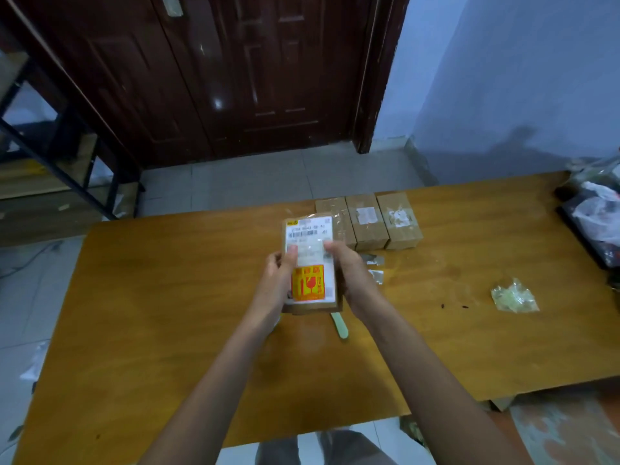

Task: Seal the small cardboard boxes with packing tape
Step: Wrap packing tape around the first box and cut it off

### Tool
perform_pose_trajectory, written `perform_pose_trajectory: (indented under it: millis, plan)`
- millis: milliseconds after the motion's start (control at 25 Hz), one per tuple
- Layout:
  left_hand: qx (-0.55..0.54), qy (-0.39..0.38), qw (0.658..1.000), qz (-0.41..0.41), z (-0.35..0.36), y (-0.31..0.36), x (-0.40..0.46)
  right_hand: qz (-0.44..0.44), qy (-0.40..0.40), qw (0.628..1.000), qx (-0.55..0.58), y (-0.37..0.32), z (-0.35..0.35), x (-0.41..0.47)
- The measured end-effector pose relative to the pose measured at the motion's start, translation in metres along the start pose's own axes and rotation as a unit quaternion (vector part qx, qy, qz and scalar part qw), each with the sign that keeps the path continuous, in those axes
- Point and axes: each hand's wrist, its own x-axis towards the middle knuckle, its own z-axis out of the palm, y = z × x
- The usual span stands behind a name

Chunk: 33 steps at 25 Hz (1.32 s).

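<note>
A: What is the biggest thing in view?

B: The long orange-brown wooden table (167, 297), running from the near left to the far right. Behind it stand a dark brown panelled door (235, 78) and a pale blue wall (503, 78).

A: And on the table?

B: At its far edge, three small brown cardboard boxes (367, 221) lie side by side, touching, their tops glossy with clear tape and the remains of torn white labels. At the far right end sits a heap of plastic bags on something dark (593, 216); what it is cannot be told.

A: Where is the box being worked on?

B: A fourth small brown cardboard box (310, 260) is held above the middle of the table, just in front of the three. Its top carries a white shipping label with a barcode and an orange-red fragile sticker.

A: How do the hands hold it?

B: The left hand (276, 280) grips the left side, thumb pressed flat on the label. The right hand (349, 273) grips the right side, fingers curled round the edge, thumb on top.

A: Anything smaller?

B: A crumpled clear plastic wrapper (515, 296) lies well to the right. A pale green flat stick (339, 327) pokes out from under the held box, and small scraps of clear tape (375, 268) lie just right of the right hand.
</note>
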Motion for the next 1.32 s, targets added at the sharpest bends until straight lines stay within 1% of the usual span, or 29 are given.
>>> perform_pose_trajectory:
  millis: [80, 160, 240, 320, 400, 440, 520, 560, 600, 720, 760, 800, 840, 920, 960, 1000, 1080, 1160, 1240, 1320]
  plan:
    - [0.028, -0.003, 1.0, 0.003, 0.011, -0.002, 0.0, -0.001, 0.037, 0.999, -0.031, 0.001, 0.0, 0.001]
    - [0.026, 0.039, 0.998, 0.04, 0.017, -0.005, 0.0, -0.037, 0.053, 0.994, -0.085, 0.001, -0.003, -0.002]
    - [0.027, 0.079, 0.993, 0.089, 0.021, -0.007, -0.001, -0.091, 0.068, 0.977, -0.181, 0.001, -0.009, -0.007]
    - [0.065, 0.109, 0.984, 0.129, 0.026, -0.009, -0.004, -0.135, 0.075, 0.954, -0.259, 0.001, -0.012, -0.01]
    - [0.104, 0.127, 0.976, 0.143, 0.031, -0.011, -0.007, -0.162, 0.099, 0.916, -0.353, -0.001, -0.012, -0.013]
    - [0.12, 0.138, 0.972, 0.148, 0.034, -0.013, -0.009, -0.164, 0.112, 0.888, -0.414, -0.003, -0.011, -0.015]
    - [0.167, 0.157, 0.96, 0.16, 0.04, -0.016, -0.012, -0.154, 0.138, 0.811, -0.547, -0.008, -0.01, -0.018]
    - [0.191, 0.169, 0.953, 0.165, 0.043, -0.017, -0.012, -0.143, 0.15, 0.775, -0.598, -0.012, -0.011, -0.02]
    - [0.21, 0.182, 0.946, 0.166, 0.045, -0.015, -0.013, -0.133, 0.159, 0.746, -0.632, -0.015, -0.01, -0.021]
    - [0.191, 0.205, 0.945, 0.168, 0.045, -0.017, -0.014, -0.134, 0.174, 0.686, -0.693, -0.018, -0.01, -0.023]
    - [0.178, 0.201, 0.949, 0.167, 0.043, -0.019, -0.016, -0.147, 0.176, 0.681, -0.695, -0.018, -0.01, -0.025]
    - [0.167, 0.199, 0.951, 0.166, 0.039, -0.021, -0.018, -0.162, 0.175, 0.693, -0.681, -0.015, -0.011, -0.025]
    - [0.154, 0.196, 0.955, 0.162, 0.033, -0.022, -0.02, -0.177, 0.166, 0.732, -0.637, -0.012, -0.012, -0.026]
    - [0.109, 0.184, 0.966, 0.143, 0.016, -0.022, -0.024, -0.179, 0.096, 0.86, -0.468, -0.007, -0.009, -0.027]
    - [0.077, 0.171, 0.974, 0.128, 0.005, -0.019, -0.027, -0.156, 0.052, 0.911, -0.377, -0.005, -0.004, -0.029]
    - [0.049, 0.152, 0.981, 0.109, -0.007, -0.016, -0.031, -0.134, 0.021, 0.94, -0.314, -0.003, 0.003, -0.03]
    - [0.022, 0.108, 0.991, 0.081, -0.035, -0.008, -0.04, -0.11, -0.001, 0.962, -0.252, 0.001, 0.016, -0.03]
    - [0.02, 0.074, 0.993, 0.085, -0.072, -0.003, -0.051, -0.088, -0.026, 0.977, -0.191, 0.003, 0.041, -0.036]
    - [0.01, 0.065, 0.994, 0.092, -0.115, -0.003, -0.063, -0.07, -0.056, 0.986, -0.143, 0.007, 0.074, -0.045]
    - [0.005, 0.061, 0.993, 0.097, -0.16, -0.005, -0.079, -0.066, -0.069, 0.987, -0.128, 0.014, 0.115, -0.059]
